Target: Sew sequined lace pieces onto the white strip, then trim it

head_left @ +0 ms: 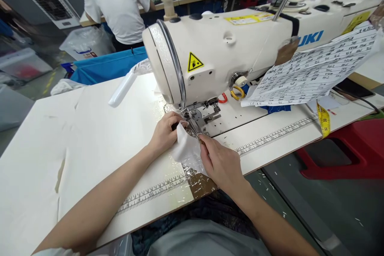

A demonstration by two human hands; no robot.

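Note:
At the needle area of a white sewing machine [216,52], both of my hands work close together. My left hand [163,133] is closed, its fingertips pinching a small piece of white fabric [188,147] beside the presser foot. Held in my right hand [223,164] are slim metal tweezers [194,128], pointing up and left at the fabric's upper edge near the foot. The fabric hangs down between the hands over the table's front part. The needle and the tweezers' tips are too small to make out clearly.
Papers with handwriting [309,70] lean against the machine's right side. A yellow measuring tape [323,120] hangs at the front edge. A red stool [345,148] stands at right. A white-shirted person [115,6] works behind a blue cloth bin [111,66]. Printed rulers [153,194] run along the table.

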